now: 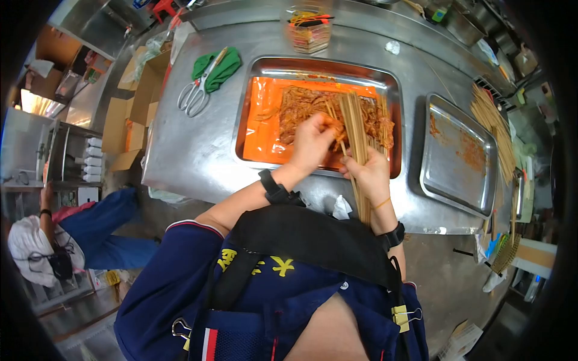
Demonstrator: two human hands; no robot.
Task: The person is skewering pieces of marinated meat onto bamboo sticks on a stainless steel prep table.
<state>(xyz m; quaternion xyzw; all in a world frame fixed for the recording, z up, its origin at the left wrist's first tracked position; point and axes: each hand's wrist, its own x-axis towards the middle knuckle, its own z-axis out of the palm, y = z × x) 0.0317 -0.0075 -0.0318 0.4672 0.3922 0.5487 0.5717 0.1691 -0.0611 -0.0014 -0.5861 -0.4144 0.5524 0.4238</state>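
Note:
My left hand (313,144) is closed on a strip of reddish marinated meat (339,126) at the tip of a thin skewer (343,147). In my right hand (370,174) is a thick bundle of bamboo skewers (355,123), its upper ends leaning over the tray. Under both hands lies a deep metal tray (325,62) holding an orange plastic sheet (259,135). Heaped on that sheet is a pile of seasoned meat (295,108), partly hidden by my hands and the skewers.
Left of the tray, scissors (195,96) lie against a green cloth (224,71). A stained metal tray (460,153) and more bamboo skewers (494,129) are at right. Behind stands a clear container (308,36). Another person (90,234) is at far left, near cardboard boxes (147,84).

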